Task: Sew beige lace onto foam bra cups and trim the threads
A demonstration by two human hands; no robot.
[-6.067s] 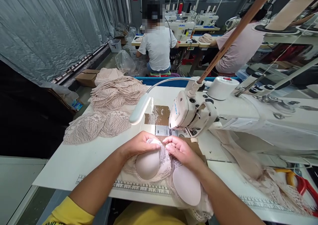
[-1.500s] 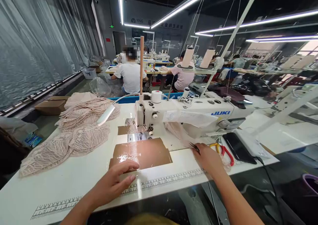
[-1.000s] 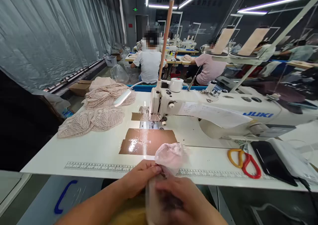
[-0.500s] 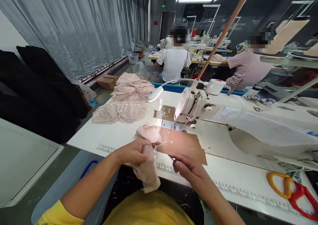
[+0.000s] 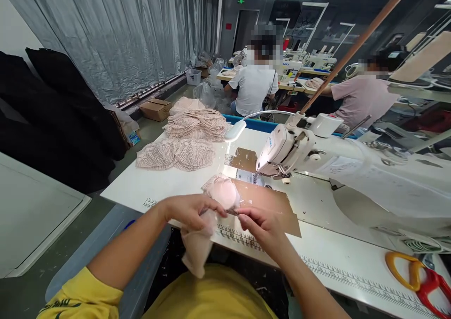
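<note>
Pale-pink lace-edged fabric cup (image 5: 227, 194) sits pinched in the left hand (image 5: 192, 211). Beside that grip, the right hand (image 5: 263, 224) bunches its fingertips, hold unclear; keep the edge between taut.

Matt, sheer cloth (image 5: 197, 251) hangs below the left fingers (image 5: 215, 206); beyond them, a glossy sheet (image 5: 269, 206), smooth desk (image 5: 176, 182) and rough lace (image 5: 192, 154).

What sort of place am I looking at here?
Likely a garment sewing workshop: there's a sewing machine on the table, a pile of lace pieces to its left, and more machines beyond, with people seated near them.
</note>
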